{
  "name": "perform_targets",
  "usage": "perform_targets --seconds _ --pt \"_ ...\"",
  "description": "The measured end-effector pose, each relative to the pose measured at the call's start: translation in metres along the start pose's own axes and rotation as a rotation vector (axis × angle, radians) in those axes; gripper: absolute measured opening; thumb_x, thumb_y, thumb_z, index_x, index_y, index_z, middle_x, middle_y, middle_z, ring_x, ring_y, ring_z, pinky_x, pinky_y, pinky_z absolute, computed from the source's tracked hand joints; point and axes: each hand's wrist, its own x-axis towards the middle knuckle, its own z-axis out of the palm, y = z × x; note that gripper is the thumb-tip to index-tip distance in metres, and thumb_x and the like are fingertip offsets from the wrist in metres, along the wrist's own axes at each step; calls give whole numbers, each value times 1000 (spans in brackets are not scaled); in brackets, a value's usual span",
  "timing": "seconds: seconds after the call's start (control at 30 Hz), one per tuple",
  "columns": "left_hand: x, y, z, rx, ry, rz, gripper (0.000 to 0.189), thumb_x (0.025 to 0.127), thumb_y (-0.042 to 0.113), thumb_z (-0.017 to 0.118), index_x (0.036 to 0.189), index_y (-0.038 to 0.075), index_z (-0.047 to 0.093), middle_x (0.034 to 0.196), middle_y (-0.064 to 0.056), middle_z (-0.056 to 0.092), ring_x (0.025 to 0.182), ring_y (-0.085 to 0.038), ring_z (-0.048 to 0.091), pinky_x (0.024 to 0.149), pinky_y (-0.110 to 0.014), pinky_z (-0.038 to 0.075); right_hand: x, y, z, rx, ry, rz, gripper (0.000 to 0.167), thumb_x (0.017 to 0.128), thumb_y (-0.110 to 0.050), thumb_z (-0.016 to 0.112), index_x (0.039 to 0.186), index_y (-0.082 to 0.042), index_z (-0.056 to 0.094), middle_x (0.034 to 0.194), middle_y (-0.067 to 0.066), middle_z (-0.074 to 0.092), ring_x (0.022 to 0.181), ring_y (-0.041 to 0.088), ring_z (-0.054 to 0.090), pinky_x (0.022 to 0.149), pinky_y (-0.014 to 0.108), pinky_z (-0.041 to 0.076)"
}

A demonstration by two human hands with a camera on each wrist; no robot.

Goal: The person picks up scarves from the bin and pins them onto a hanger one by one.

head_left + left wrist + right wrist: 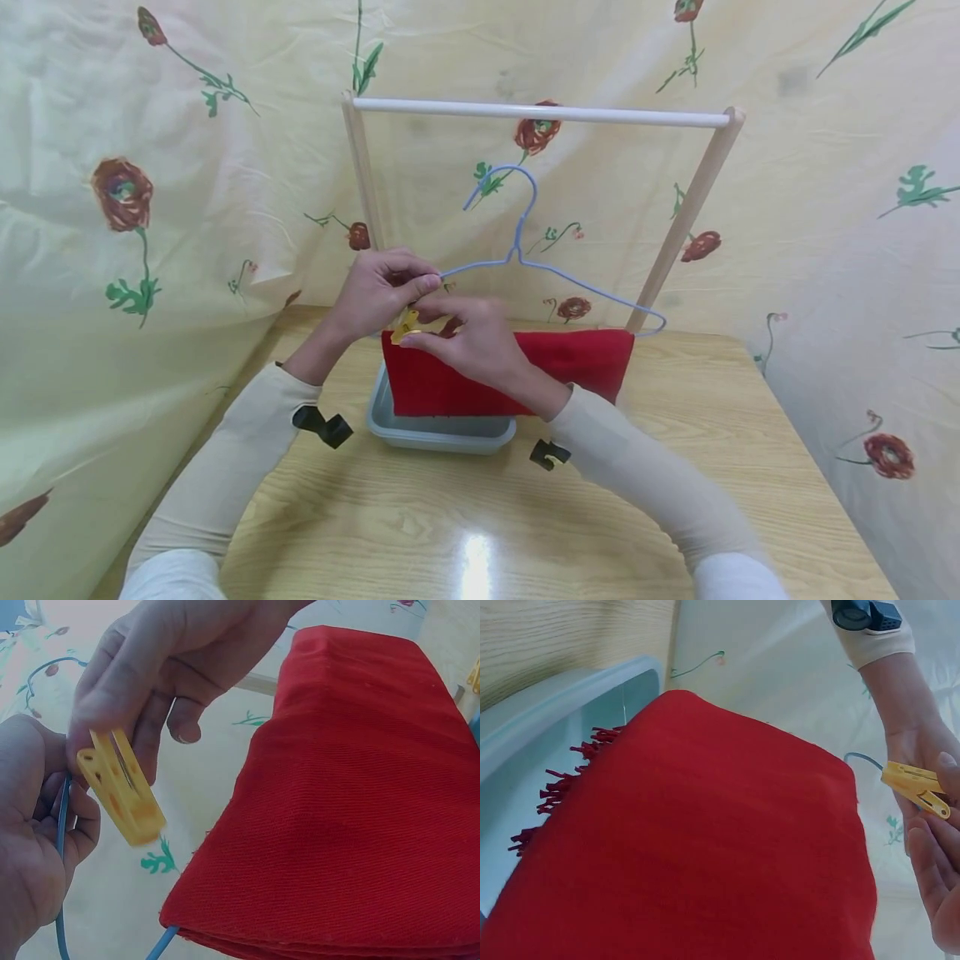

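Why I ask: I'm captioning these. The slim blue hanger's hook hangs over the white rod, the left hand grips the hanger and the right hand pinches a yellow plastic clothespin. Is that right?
No: the head view shows the hook of the slim blue hanger below the white rod, not over it. The rest stands: left hand gripping hanger, right hand pinching clothespin.

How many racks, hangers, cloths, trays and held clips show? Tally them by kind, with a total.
Wooden rack with white rod: 1
Thin blue wire hanger: 1
Folded red fringed cloth: 1
Pale blue plastic tray: 1
Held yellow plastic clip: 1
Total: 5
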Motion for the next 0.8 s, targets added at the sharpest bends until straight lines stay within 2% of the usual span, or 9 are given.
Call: perform_targets --seconds 0.13,0.33,0.5,0.6,0.8 --pt "0 1 0 -16 2 -8 7 88 -8 74 94 -10 76 84 -17 71 64 -12 63 59 -22 54 2 3 6 -4 10 -39 34 79 -17 90 109 -4 79 97 6 79 83 15 73 66 19 57" --pt "0 1 0 2 8 -15 6 87 -7 75 93 -7 77 84 -17 71 65 -13 63 59 -21 54 3 4 11 -22 68 -126 31 78 -14 90 105 -3 80 91 7 79 72 11 70 62 18 55" --pt "1 2 0 7 9 -12 6 87 -7 75 93 -7 77 84 -17 72 66 -21 63 59 -22 53 4 3 13 -55 105 -202 28 79 -11 89 104 -1 80 89 9 79 63 11 67 62 17 54" --pt "2 3 0 4 5 -19 6 88 -6 75 93 -8 77 85 -18 72 67 -22 64 60 -22 54 6 3 15 -84 122 -228 24 80 -10 88 102 -1 81 89 10 79 66 14 70 65 18 55" --pt "3 5 0 10 2 -39 6 89 -4 75 94 -7 77 85 -16 72 66 -17 62 59 -23 53 10 3 19 -117 148 -255 18 80 -8 87 96 -1 82 86 9 78 76 17 75 75 19 57"
